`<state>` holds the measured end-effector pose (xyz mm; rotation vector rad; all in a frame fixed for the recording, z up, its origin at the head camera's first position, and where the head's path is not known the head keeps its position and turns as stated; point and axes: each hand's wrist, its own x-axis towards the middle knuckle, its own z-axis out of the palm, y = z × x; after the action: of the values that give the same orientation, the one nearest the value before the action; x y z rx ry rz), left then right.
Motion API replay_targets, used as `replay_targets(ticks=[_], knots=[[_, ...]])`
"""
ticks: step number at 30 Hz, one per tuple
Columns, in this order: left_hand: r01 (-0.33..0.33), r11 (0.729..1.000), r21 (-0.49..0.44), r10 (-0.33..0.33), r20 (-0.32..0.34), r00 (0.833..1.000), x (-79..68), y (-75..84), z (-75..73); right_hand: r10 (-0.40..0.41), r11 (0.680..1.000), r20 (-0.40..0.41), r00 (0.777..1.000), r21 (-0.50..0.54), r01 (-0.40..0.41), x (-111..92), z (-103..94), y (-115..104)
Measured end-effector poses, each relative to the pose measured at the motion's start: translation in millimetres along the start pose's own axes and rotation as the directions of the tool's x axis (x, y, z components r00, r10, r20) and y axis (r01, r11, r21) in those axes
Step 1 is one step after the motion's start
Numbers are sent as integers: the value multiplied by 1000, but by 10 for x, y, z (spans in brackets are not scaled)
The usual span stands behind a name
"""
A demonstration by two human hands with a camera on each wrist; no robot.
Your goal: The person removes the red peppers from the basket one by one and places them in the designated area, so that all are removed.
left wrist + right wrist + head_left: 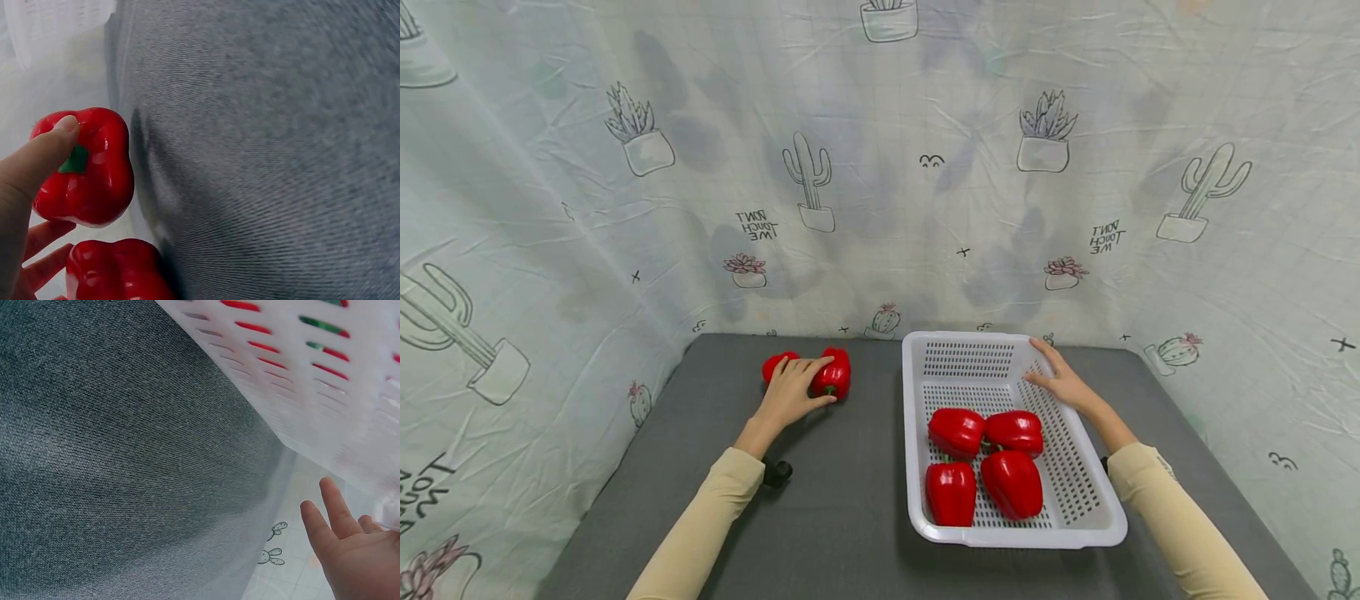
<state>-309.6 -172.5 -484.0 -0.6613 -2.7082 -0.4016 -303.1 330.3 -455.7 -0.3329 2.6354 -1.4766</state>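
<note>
Left of centre, the left hand (786, 396) has thumb and fingers spread about a red pepper (835, 378), thumb by the stem; whether it grips is unclear. A second pepper (771, 365) lies just beside. Right of centre, the right hand (1063, 385), fingers straight, touches the white basket (913, 433) holding four peppers (1012, 486).

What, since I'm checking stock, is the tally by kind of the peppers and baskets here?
Red bell peppers: 6 (4 in the white basket, 2 outside it)
White basket: 1
Total: 7
</note>
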Motion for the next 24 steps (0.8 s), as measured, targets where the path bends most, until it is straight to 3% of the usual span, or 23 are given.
replay_targets(ticks=[12,24], knots=[[19,999,37,-19,15,1000,-26,-25,24,3,1000,-1,1000,-16,-3,-9,-5,-13],[37,999,15,-37,30,999,8,-13,10,-2,1000,-3,1000,-9,1,-3,17,-4]])
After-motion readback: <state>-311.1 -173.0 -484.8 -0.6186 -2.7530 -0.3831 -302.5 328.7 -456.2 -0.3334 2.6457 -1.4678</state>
